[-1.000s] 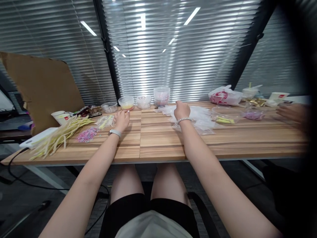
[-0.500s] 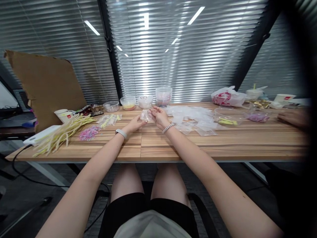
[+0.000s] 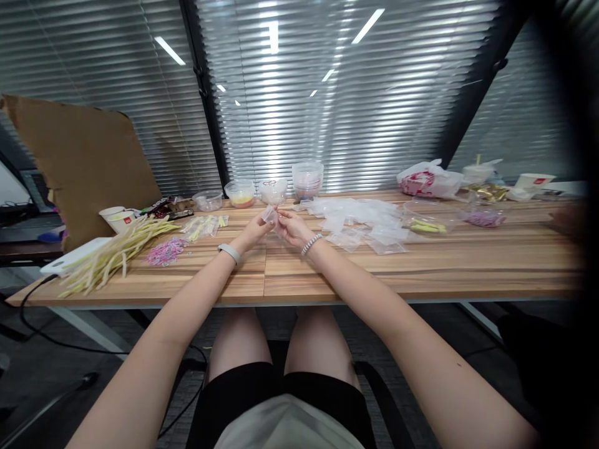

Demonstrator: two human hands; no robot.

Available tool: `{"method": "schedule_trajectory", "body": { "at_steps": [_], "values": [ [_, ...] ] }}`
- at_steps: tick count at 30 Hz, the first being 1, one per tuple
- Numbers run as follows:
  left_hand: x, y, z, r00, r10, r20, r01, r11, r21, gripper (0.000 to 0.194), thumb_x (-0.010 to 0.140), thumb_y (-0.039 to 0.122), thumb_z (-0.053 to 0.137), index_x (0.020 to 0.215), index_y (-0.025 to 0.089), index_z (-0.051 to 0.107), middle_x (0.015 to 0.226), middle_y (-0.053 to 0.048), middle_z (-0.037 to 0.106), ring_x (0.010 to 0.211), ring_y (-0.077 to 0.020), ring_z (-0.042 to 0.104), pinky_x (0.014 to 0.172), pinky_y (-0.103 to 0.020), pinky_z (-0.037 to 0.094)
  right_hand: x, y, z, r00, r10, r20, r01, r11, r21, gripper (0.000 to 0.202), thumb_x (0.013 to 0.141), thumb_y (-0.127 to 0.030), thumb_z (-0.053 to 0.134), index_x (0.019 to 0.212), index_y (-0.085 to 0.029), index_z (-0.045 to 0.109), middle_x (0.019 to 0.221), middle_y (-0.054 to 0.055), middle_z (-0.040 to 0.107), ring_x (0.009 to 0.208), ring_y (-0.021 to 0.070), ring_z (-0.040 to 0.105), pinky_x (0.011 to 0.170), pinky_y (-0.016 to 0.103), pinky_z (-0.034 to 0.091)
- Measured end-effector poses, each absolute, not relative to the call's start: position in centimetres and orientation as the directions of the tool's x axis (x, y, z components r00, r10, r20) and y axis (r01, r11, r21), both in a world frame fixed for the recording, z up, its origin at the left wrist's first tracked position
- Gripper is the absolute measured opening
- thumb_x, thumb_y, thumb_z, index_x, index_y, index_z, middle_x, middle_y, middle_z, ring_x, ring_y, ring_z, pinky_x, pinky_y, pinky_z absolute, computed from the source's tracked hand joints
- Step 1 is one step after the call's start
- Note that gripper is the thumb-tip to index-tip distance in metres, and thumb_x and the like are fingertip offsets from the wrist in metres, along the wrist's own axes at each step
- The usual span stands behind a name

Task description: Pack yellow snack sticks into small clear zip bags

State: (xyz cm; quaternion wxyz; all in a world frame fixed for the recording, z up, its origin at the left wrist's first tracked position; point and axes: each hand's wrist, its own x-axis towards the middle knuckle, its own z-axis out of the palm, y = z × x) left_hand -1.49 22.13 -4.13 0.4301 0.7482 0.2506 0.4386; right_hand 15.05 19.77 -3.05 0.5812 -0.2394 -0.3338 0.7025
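Observation:
Both hands hold a small clear plastic bag (image 3: 269,216) above the middle of the table. My left hand (image 3: 253,232) is closed on its left side, wrist band below. From the right, my right hand (image 3: 294,228) pinches the bag's other side, the fingertips of the two hands almost touching. What the bag contains, if anything, is too small to make out. Right of my hands lies a spread of flat clear plastic bags (image 3: 360,218). To the left are filled clear bags (image 3: 204,227) with yellow pieces and a pile of pink and purple small pieces (image 3: 167,251).
A bundle of pale yellow strips (image 3: 116,252) lies over a white board at left, near paper cups (image 3: 116,218) and a cardboard sheet (image 3: 88,168). Clear tubs (image 3: 241,193) line the back. At right are a tub with yellow pieces (image 3: 427,226) and a white carrier bag (image 3: 428,179).
The small bag has turned more upright between my hands, and my right hand has shifted slightly left and down. At far right, another person's hand has drawn back into blur.

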Motion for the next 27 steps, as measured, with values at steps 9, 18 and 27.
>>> {"method": "schedule_trajectory", "body": {
  "at_steps": [9,18,27],
  "values": [
    [-1.3,22.2,-4.0,0.45,0.807,0.383,-0.126,-0.367,0.922,0.107,0.068,0.076,0.085,0.152,0.02,0.054,0.161,-0.019,0.046,0.154,-0.038,0.039,0.128,-0.052,0.034,15.1,20.7,-3.6,-0.256,0.965,0.064,-0.677,-0.131,-0.724,0.021,0.095,0.002,0.055,0.105,-0.015,0.063,0.096,0.003,0.071,0.081,0.0071,0.068,0.073,0.014,0.058],
    [-1.5,22.2,-3.9,0.38,0.845,0.376,-0.158,-0.341,0.927,0.09,0.071,0.067,0.088,0.141,0.018,0.059,0.151,-0.018,0.056,0.14,-0.0348,0.054,0.113,-0.044,0.048,14.7,19.5,-3.0,-0.196,0.98,0.033,-0.656,-0.106,-0.747,0.024,0.094,0.004,0.054,0.107,-0.015,0.06,0.093,0.002,0.07,0.077,0.0067,0.069,0.071,0.016,0.058],
    [-1.5,21.7,-2.9,0.294,0.848,0.44,-0.235,-0.382,0.894,0.054,0.076,0.053,0.09,0.111,0.018,0.067,0.111,-0.006,0.067,0.098,-0.0149,0.063,0.088,-0.025,0.052,15.7,20.1,-3.7,-0.309,0.922,0.235,-0.328,0.129,-0.936,0.032,0.091,-0.037,0.072,0.118,-0.02,0.073,0.121,0.004,0.071,0.1,0.013,0.066,0.077,0.022,0.053]
  ]
}}
